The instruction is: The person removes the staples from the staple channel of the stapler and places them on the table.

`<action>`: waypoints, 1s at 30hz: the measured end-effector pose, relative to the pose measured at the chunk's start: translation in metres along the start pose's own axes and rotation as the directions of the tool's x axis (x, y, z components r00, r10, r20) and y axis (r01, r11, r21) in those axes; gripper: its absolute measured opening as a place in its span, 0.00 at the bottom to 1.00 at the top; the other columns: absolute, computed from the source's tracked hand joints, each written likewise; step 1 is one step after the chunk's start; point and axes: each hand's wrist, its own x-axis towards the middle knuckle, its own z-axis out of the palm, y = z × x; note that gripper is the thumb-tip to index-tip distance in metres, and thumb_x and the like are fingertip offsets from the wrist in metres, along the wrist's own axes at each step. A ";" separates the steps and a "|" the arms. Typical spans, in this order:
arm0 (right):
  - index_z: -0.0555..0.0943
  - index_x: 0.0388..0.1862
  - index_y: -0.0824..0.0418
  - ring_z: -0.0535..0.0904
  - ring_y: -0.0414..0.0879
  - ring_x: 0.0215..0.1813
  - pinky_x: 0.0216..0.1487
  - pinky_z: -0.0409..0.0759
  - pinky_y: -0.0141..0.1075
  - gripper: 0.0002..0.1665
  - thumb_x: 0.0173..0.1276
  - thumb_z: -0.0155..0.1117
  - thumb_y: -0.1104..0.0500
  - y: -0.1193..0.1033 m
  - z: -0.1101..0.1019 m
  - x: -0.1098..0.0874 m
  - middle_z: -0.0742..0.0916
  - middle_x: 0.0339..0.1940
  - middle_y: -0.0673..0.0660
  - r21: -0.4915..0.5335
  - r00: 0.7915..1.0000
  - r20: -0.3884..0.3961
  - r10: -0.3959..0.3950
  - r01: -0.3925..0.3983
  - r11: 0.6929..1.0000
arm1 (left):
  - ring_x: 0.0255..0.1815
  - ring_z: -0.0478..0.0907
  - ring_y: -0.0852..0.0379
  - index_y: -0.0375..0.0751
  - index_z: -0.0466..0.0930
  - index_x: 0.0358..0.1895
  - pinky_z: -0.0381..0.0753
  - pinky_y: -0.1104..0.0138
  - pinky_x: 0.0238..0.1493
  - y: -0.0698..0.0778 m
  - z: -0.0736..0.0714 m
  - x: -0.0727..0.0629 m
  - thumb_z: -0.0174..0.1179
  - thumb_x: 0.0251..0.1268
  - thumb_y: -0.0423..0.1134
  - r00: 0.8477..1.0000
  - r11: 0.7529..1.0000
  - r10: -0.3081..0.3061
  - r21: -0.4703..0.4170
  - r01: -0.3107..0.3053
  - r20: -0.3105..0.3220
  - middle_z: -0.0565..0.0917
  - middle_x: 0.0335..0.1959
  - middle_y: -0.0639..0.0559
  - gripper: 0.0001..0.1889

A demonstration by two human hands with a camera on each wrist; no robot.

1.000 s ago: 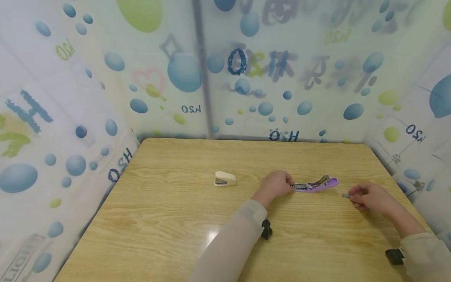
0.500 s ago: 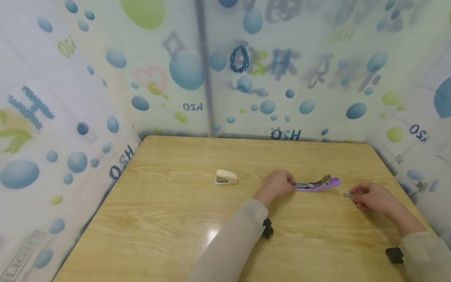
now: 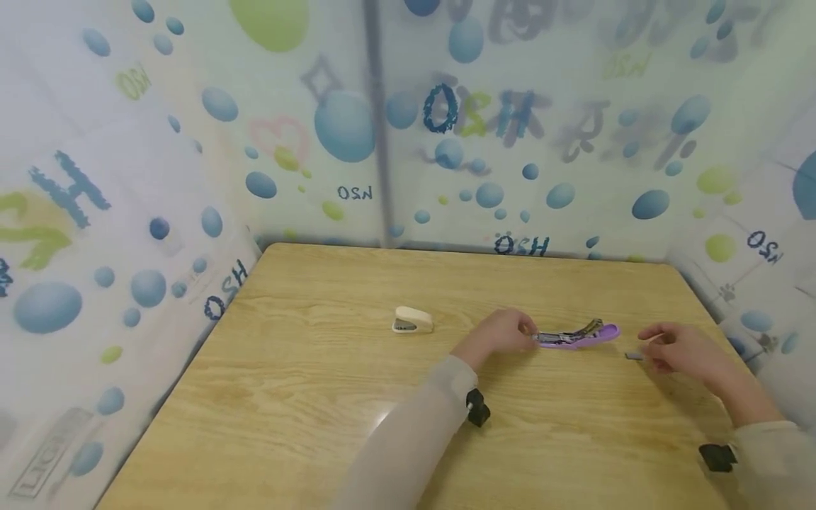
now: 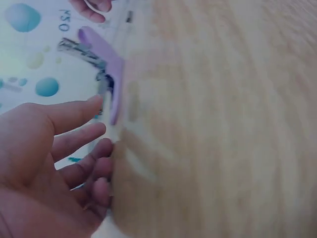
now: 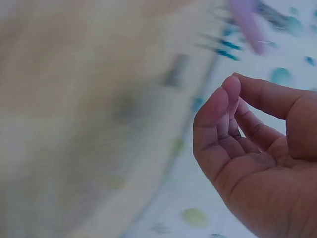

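Note:
A purple stapler (image 3: 589, 341) lies swung apart on the table, its metal part raised at an angle from the purple body. At its left end is my left hand (image 3: 500, 331). The left wrist view shows that hand (image 4: 54, 153) with thumb and fingers spread loosely, nothing between them, fingertips close to the stapler (image 4: 115, 69). A small grey strip, like a row of staples (image 3: 634, 356), rests on the wood right of the stapler. My right hand (image 3: 685, 354) hovers beside the strip with fingers loosely bent; in the right wrist view the strip (image 5: 177, 70) lies apart from its fingertips.
A cream mini stapler (image 3: 412, 320) stands on the wooden table (image 3: 306, 382), left of my left hand. Patterned curtains (image 3: 484, 142) hang behind the table and along both sides. Each wrist carries a small black camera.
My right hand has let go of the grey strip, which now lies on the table. My left hand's fingers have loosened from the purple stapler's end. The head view has shifted slightly.

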 end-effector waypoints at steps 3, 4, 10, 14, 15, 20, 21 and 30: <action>0.69 0.69 0.80 0.85 0.39 0.37 0.42 0.89 0.35 0.28 0.85 0.55 0.57 -0.021 -0.011 0.000 0.87 0.46 0.64 -0.001 0.999 -0.035 -0.033 0.033 0.999 | 0.48 0.83 0.61 0.48 0.83 0.67 0.82 0.68 0.52 -0.004 -0.020 -0.009 0.67 0.75 0.50 1.000 0.998 0.030 -0.051 -0.029 0.010 0.88 0.57 0.52 0.22; 0.70 0.69 0.79 0.86 0.39 0.37 0.42 0.89 0.35 0.28 0.86 0.56 0.56 -0.032 -0.014 -0.001 0.87 0.46 0.63 -0.006 0.997 -0.058 -0.047 0.047 0.999 | 0.47 0.82 0.61 0.47 0.83 0.68 0.82 0.68 0.50 -0.006 -0.028 -0.013 0.66 0.76 0.50 0.999 0.997 0.044 -0.068 -0.044 -0.008 0.88 0.56 0.51 0.22; 0.75 0.69 0.69 0.85 0.34 0.37 0.41 0.85 0.31 0.27 0.86 0.56 0.49 -0.105 -0.016 -0.001 0.87 0.48 0.57 -0.036 0.985 -0.117 -0.125 0.122 0.992 | 0.47 0.83 0.56 0.49 0.81 0.69 0.83 0.65 0.43 -0.024 -0.090 -0.044 0.63 0.79 0.51 0.985 0.977 0.072 -0.188 -0.101 -0.155 0.86 0.52 0.51 0.22; 0.74 0.70 0.65 0.85 0.36 0.41 0.44 0.83 0.30 0.28 0.85 0.56 0.46 -0.149 -0.005 0.011 0.85 0.53 0.59 -0.026 0.985 -0.081 -0.151 0.150 0.988 | 0.54 0.84 0.52 0.52 0.81 0.70 0.85 0.60 0.49 -0.041 -0.132 -0.073 0.63 0.79 0.52 0.972 0.971 0.036 -0.221 -0.088 -0.231 0.85 0.55 0.51 0.22; 0.75 0.70 0.64 0.85 0.37 0.42 0.45 0.83 0.31 0.28 0.85 0.57 0.46 -0.159 -0.001 0.015 0.85 0.53 0.58 -0.022 0.984 -0.073 -0.161 0.160 0.987 | 0.55 0.84 0.51 0.52 0.81 0.69 0.86 0.59 0.51 -0.046 -0.141 -0.080 0.63 0.79 0.52 0.967 0.971 0.028 -0.221 -0.086 -0.253 0.85 0.55 0.50 0.22; 0.77 0.67 0.62 0.84 0.45 0.45 0.48 0.85 0.36 0.24 0.84 0.60 0.48 -0.206 0.027 0.037 0.85 0.51 0.57 0.017 0.978 -0.041 -0.207 0.207 0.978 | 0.56 0.83 0.46 0.48 0.81 0.69 0.85 0.55 0.52 -0.077 -0.176 -0.113 0.65 0.77 0.51 0.945 0.975 -0.035 -0.217 -0.039 -0.325 0.85 0.55 0.45 0.23; 0.78 0.67 0.62 0.84 0.47 0.45 0.49 0.85 0.37 0.23 0.83 0.60 0.49 -0.214 0.034 0.041 0.85 0.50 0.58 0.016 0.975 -0.036 -0.218 0.219 0.976 | 0.56 0.83 0.46 0.48 0.81 0.69 0.84 0.55 0.51 -0.084 -0.180 -0.119 0.65 0.77 0.51 0.943 0.978 -0.051 -0.207 -0.020 -0.330 0.85 0.55 0.45 0.23; 0.81 0.63 0.60 0.82 0.53 0.44 0.44 0.82 0.41 0.18 0.81 0.62 0.53 -0.255 0.118 0.084 0.84 0.45 0.60 0.050 0.946 0.010 -0.323 0.322 0.945 | 0.44 0.84 0.48 0.40 0.76 0.74 0.84 0.58 0.48 -0.142 -0.176 -0.145 0.68 0.74 0.46 0.968 0.975 -0.168 -0.177 0.135 -0.188 0.86 0.51 0.40 0.30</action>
